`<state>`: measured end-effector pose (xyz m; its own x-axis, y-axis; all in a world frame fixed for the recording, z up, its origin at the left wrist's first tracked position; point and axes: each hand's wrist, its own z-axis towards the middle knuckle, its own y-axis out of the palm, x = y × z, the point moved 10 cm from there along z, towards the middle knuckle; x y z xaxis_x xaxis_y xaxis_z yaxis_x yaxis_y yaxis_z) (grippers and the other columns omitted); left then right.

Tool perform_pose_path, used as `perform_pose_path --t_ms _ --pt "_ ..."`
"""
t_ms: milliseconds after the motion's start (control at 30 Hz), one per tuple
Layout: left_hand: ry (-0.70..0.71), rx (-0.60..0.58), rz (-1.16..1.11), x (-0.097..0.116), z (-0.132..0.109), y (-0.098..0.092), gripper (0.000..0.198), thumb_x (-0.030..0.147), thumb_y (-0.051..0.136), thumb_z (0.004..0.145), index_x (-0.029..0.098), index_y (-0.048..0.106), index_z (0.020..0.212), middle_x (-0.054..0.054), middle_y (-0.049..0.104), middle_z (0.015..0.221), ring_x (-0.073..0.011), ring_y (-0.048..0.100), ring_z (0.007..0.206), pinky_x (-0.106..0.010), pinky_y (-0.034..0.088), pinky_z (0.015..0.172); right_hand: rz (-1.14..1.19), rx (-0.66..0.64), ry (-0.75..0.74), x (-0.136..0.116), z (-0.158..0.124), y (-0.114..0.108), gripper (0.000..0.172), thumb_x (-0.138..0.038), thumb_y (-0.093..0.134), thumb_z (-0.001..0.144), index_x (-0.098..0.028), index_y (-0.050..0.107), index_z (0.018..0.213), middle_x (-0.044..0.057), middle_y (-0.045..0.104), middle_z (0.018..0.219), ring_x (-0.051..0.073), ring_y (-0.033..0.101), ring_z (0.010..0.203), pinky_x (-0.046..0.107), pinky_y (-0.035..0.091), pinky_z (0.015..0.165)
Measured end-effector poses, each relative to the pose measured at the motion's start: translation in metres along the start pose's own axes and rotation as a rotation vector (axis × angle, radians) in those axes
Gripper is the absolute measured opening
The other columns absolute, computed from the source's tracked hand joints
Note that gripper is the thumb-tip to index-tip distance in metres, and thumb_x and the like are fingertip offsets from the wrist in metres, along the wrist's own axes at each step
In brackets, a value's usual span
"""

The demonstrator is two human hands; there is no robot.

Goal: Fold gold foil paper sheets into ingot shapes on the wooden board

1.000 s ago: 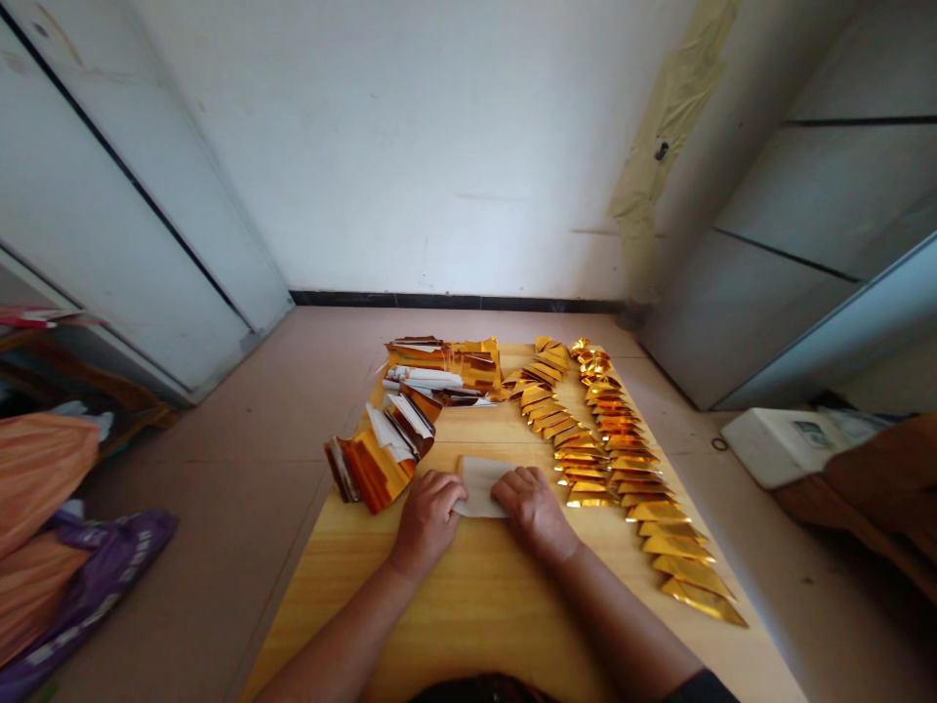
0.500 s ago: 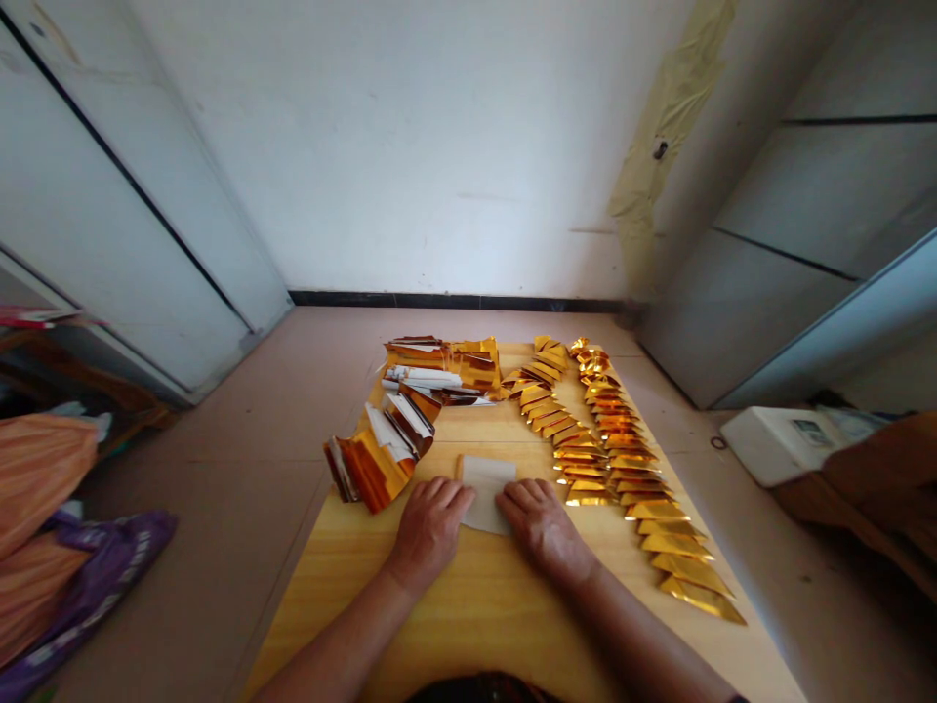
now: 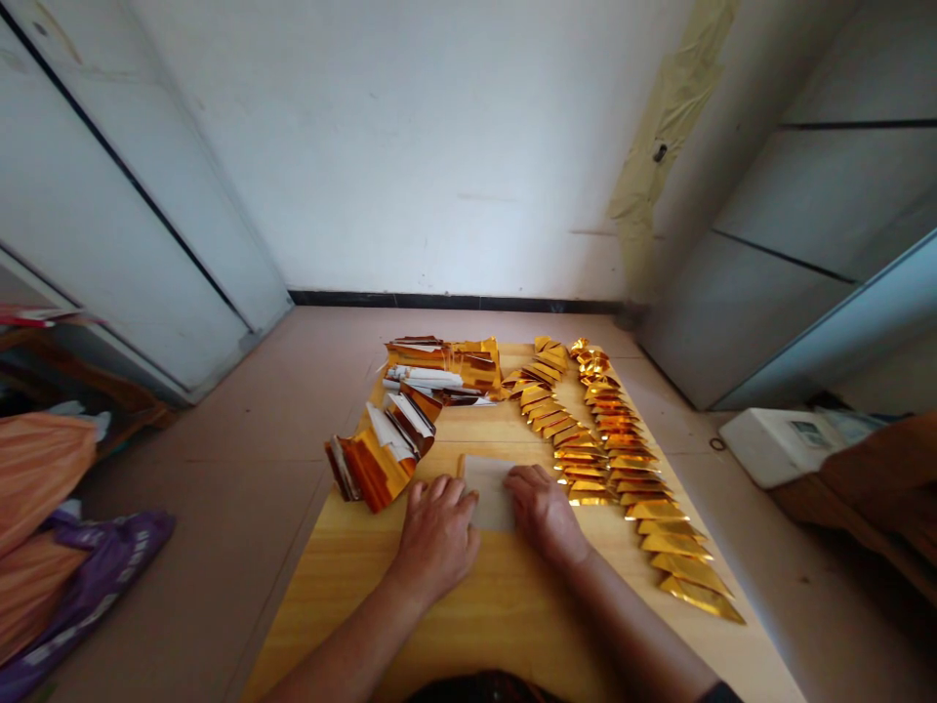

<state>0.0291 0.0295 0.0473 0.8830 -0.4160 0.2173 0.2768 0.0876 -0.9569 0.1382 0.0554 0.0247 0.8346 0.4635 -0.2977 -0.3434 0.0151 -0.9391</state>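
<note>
Near middle of wooden counter (image 3: 468,625), white paper sheet (image 3: 489,493) lies flat; right hand (image 3: 543,513) rests open on its edge, left hand (image 3: 437,540) open just beside; gold foil triangles (image 3: 644,517) line right.

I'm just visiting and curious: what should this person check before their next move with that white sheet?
The left hand touches the white sheet's left edge: ok.
The right hand rests on its right edge: ok.
The sheet lies flat on the wooden table: ok.
The gold foil triangles sit apart from the sheet: ok.
The gold foil bundle sits apart from the left hand: ok.
The sheet's underside is free of creases: cannot tell, it is hidden.
</note>
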Motion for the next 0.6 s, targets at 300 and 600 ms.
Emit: perform_pose_path --t_ms 300,600 --pt "0.018 0.048 -0.038 0.001 0.003 0.016 0.013 0.022 0.062 0.078 0.018 0.06 0.09 -0.008 0.059 0.1 -0.0259 0.05 0.1 -0.043 0.041 0.088 -0.082 -0.061 0.219 0.017 0.022 0.002 0.041 -0.03 0.064 0.079 -0.022 0.056 0.119 0.008 0.061 0.111 0.025 0.05 0.103 0.035 0.038 0.083" --pt "0.03 0.087 -0.089 -0.003 -0.002 0.022 0.019 0.019 0.062 0.077 0.017 0.06 0.096 -0.009 0.058 0.106 -0.0252 0.052 0.1 -0.043 0.046 0.088 -0.028 -0.165 0.306 0.021 0.043 0.005 0.023 -0.031 0.065 0.073 -0.022 0.063 0.094 0.004 0.061 0.097 0.021 0.051 0.099 0.029 0.034 0.074"
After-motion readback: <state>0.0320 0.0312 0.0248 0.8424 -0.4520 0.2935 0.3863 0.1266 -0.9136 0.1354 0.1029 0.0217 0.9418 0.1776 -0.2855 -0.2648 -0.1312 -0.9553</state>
